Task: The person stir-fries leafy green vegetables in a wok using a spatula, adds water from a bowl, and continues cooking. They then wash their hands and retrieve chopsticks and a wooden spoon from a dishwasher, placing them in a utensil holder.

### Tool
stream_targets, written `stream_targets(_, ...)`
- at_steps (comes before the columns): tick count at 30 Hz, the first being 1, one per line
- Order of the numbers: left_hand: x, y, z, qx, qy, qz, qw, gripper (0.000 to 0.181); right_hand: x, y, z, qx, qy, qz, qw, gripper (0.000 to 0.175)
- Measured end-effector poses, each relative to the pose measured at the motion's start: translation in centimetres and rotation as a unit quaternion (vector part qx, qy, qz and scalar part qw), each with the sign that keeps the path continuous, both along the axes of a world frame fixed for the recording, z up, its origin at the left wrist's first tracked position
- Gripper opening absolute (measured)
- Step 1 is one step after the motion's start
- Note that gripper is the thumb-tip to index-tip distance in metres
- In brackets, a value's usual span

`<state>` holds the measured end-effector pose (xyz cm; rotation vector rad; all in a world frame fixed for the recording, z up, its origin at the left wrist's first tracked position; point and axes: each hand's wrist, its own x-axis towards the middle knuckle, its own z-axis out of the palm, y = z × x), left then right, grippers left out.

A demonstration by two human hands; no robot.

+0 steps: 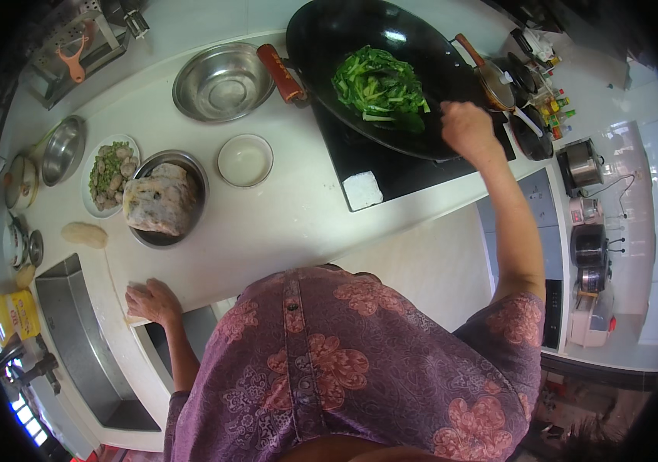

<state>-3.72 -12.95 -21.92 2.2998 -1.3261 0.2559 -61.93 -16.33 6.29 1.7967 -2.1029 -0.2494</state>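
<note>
My right hand (472,128) is over the near right side of a large black wok (439,63), with its fingers curled. Whether anything is inside those fingers is hidden. Cut leafy greens (381,86) lie heaped in the wok, which stands tilted on a black glass cooktop (358,156). Its brown handle (281,74) points left. My left hand (154,301) rests on the counter's front edge beside the sink, fingers apart and holding nothing. Near it sit a steel bowl (205,190) with a plastic-wrapped bundle (159,199) and a pale gourd-like vegetable (84,235).
An empty steel basin (222,86) and a white bowl (246,160) stand left of the cooktop. Further left is a plate of chopped green pieces and brownish lumps (112,176). A steel sink (83,335) lies at left. Small pans (496,86) and bottles (557,110) stand beyond the wok.
</note>
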Motion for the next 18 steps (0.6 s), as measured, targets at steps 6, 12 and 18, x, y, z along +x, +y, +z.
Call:
stream_targets(6, -0.1, 0.0, 0.2, 0.009, -0.01, -0.002, 1.0, 0.056, -0.8, 0.8, 0.6, -0.054, -0.037, 0.014, 0.998, 0.014)
stream_targets(12, -0.2, -0.1, 0.5, 0.03, 0.013, 0.002, 0.999, 0.057, -2.7, -1.0, 0.2, 0.008, -0.001, -0.072, 0.997, 0.018)
stream_targets(18, 0.0, 0.0, 0.3, 0.032, 0.007, 0.003, 0.999, 0.058, -2.7, -0.5, -2.0, 0.072, -0.012, -0.044, 0.996, 0.016)
